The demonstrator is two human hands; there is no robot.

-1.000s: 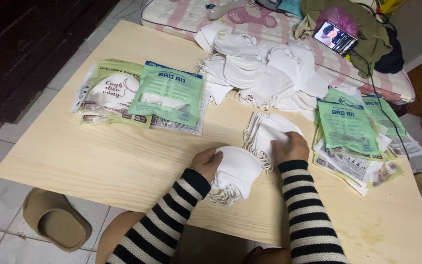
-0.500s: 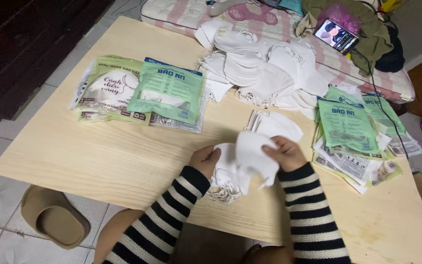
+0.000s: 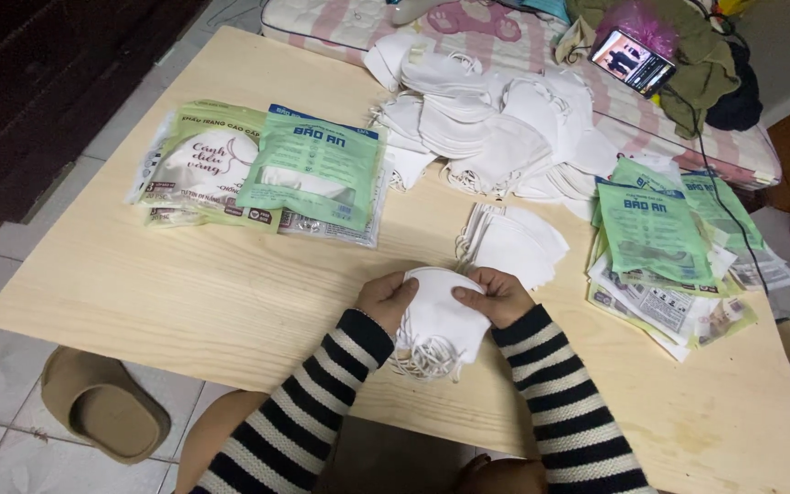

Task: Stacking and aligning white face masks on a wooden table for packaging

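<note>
A small stack of white face masks (image 3: 438, 320) rests near the front edge of the pale wooden table (image 3: 230, 293), ear loops trailing toward me. My left hand (image 3: 384, 299) grips the stack's left side and my right hand (image 3: 494, 295) holds its right side, fingers over the top mask. Both sleeves are black-and-white striped. Just beyond the hands lies a second fanned stack of white masks (image 3: 514, 240).
A big heap of loose white masks (image 3: 496, 128) covers the table's far side. Filled green packets (image 3: 258, 169) lie at the left, empty green packets (image 3: 660, 238) at the right. A phone (image 3: 631, 61) rests on bedding behind. A brown slipper (image 3: 102, 412) is on the floor.
My right hand left the fanned stack, carried a mask over, and laid it on the stack by my left hand. Both hands now hold that stack.
</note>
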